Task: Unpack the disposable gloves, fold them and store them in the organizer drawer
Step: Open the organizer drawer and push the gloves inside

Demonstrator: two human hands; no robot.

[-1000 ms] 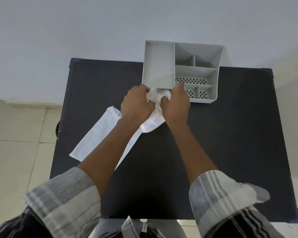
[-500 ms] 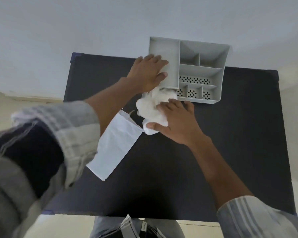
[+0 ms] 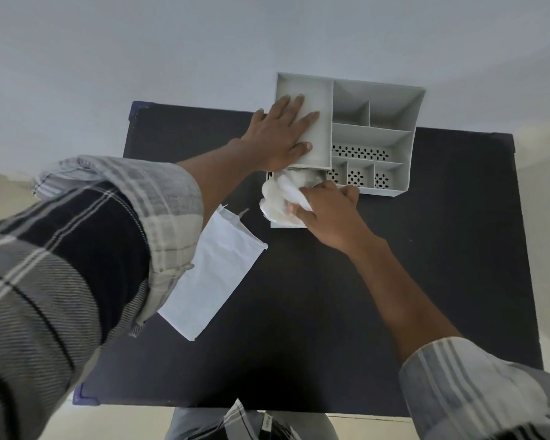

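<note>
A grey organizer with several compartments stands at the table's far edge. Its drawer is pulled out from the front left, toward me. A bunch of thin white disposable gloves lies in the drawer. My right hand presses on the gloves with its fingers curled over them. My left hand lies flat, fingers spread, on the organizer's left compartment and side wall. The white glove packet lies flat on the table to the left of the drawer.
The black table stands against a pale wall, with blue corner caps at its left corners. My plaid left sleeve fills the lower left of the view. Pale floor shows on both sides.
My left hand left the gloves and moved up onto the organizer. The drawer now shows pulled out below it, and my right hand has pushed the gloves into it.
</note>
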